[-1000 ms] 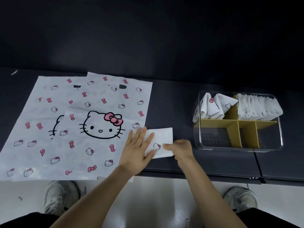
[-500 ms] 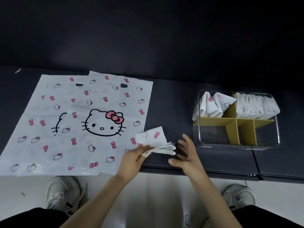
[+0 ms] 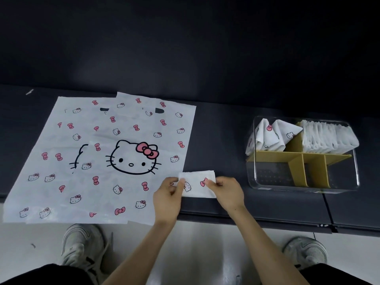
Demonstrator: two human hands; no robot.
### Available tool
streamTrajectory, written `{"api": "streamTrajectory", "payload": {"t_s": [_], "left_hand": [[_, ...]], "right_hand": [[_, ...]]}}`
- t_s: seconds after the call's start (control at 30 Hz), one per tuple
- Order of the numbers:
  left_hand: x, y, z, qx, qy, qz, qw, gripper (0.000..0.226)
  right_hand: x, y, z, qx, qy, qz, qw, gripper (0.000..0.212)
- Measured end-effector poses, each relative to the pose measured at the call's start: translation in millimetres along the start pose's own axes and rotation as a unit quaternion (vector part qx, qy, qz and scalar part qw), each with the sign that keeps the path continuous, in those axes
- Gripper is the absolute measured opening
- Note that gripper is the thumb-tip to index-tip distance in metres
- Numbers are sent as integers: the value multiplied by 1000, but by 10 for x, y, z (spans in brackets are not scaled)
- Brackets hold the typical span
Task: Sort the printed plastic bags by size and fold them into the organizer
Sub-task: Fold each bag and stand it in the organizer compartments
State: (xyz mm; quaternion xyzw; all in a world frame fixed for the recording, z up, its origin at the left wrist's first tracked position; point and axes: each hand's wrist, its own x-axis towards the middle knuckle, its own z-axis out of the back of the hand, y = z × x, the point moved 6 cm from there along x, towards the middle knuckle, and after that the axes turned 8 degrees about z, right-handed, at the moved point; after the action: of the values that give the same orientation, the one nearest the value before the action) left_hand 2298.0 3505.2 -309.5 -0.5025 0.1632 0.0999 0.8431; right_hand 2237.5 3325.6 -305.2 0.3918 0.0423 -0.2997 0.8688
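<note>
The small folded bag [image 3: 197, 185] is pinched at either end, the left hand [image 3: 167, 197] and right hand [image 3: 226, 192] each clamping thumb against fingers, near the table's [image 3: 267, 208] front edge, not yet stowed. The organizer [image 3: 304, 188], well right, holds folded bags in both rear compartments; large bags [image 3: 102, 157] lie flat at left, unfolded.

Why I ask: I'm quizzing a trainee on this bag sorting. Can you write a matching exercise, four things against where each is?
Things:
1. small folded bag
2. large flat bags
3. triangle-folded bags
4. white folded stack

Places:
a. back right compartment of the organizer
b. pinched by the left hand and right hand
c. spread on the table
d. back left compartment of the organizer

Pairs: 1-b, 2-c, 3-d, 4-a.
</note>
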Motion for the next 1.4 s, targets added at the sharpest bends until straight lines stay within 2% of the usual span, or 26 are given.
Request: {"api": "streamTrajectory", "payload": {"t_s": [0.07,0.2,0.3,0.37,0.43,0.47,0.53,0.57,0.63,0.7,0.8,0.87,0.97,1.03,1.13,1.23,1.27,1.33,1.4], "left_hand": [[-13,-28,-2,25,-67,-15,997,16],[11,-61,-105,148,-107,-94,979,15],[-9,-159,-159,250,-158,-183,938,9],[-19,-241,-201,322,-183,-218,903,18],[-23,-285,-211,340,-204,-247,884,28],[-40,-303,-252,330,-186,-290,879,38],[-83,-283,-417,337,-92,-378,857,49],[-90,-239,-477,354,-54,-388,850,48],[-42,-122,-518,386,-4,-337,859,52],[-26,-20,-542,410,10,-303,860,56],[-18,22,-562,431,5,-294,853,58],[-15,19,-566,439,-5,-293,849,58],[-14,26,-572,449,-10,-295,843,54],[-10,36,-571,453,-10,-294,842,54],[5,26,-566,448,-2,-290,846,55],[0,26,-552,416,23,-296,860,57],[-15,-24,-513,371,32,-292,881,58],[1,-121,-365,226,38,-245,942,57],[-5,-197,-225,69,86,-100,989,68]], "right_hand": [[23,14,-16,-36,-9,-17,999,51],[58,19,-22,-38,-13,-53,998,51],[63,10,-37,-39,-7,-57,998,50],[73,-5,-51,-39,-3,-62,997,48],[85,-13,-56,-39,-3,-61,997,47],[89,-13,-59,-40,-1,-60,997,47],[96,-19,-67,-43,4,-56,998,45],[98,-14,-65,-47,7,-51,998,44],[107,9,-62,-61,11,-38,997,43],[112,26,-58,-87,10,-32,996,40],[72,14,-17,-109,-75,-27,991,25],[21,-27,-24,-71,-124,-48,989,32],[19,-36,-103,11,-92,-103,990,21],[57,-28,-108,43,-61,-139,987,26],[112,16,-126,76,16,-167,983,21],[97,107,-111,43,40,-129,990,24],[68,151,-75,42,30,-103,993,28],[-28,211,-9,137,22,-67,988,34],[-148,256,128,264,25,-53,963,27]]}}
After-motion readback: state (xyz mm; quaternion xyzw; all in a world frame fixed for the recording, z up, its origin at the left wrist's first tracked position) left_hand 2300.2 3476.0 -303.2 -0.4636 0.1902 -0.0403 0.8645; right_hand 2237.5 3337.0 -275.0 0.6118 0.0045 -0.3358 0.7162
